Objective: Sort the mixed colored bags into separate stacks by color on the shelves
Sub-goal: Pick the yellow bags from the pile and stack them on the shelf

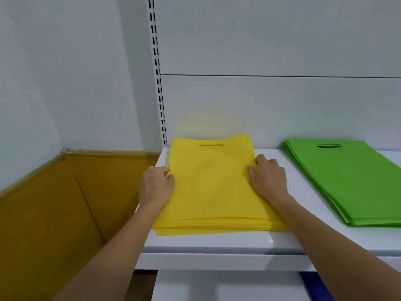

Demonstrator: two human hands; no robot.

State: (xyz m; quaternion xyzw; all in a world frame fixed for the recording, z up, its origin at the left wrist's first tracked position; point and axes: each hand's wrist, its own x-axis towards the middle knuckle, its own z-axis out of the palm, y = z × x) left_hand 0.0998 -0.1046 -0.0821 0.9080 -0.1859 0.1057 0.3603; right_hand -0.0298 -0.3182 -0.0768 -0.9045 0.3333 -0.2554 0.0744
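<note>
- Stacked flat at the left end of the white shelf (217,243): yellow bags (213,192), handle cut-outs toward the back panel, lower edges slightly fanned at the front.
- At the stack's left edge: left hand (157,185), fingers curled close together, thumb on top, pinching that edge.
- At the stack's right edge: right hand (268,177), fingers bent and close together, tips digging into the top bag, gripping that edge.
- Further right on the same shelf: green bags (351,183), a second flat stack, apart from the yellow one.
- Left of the shelf, below its level: open brown cardboard box (54,213).
- Behind the shelf's left corner: slotted white upright (157,72).
</note>
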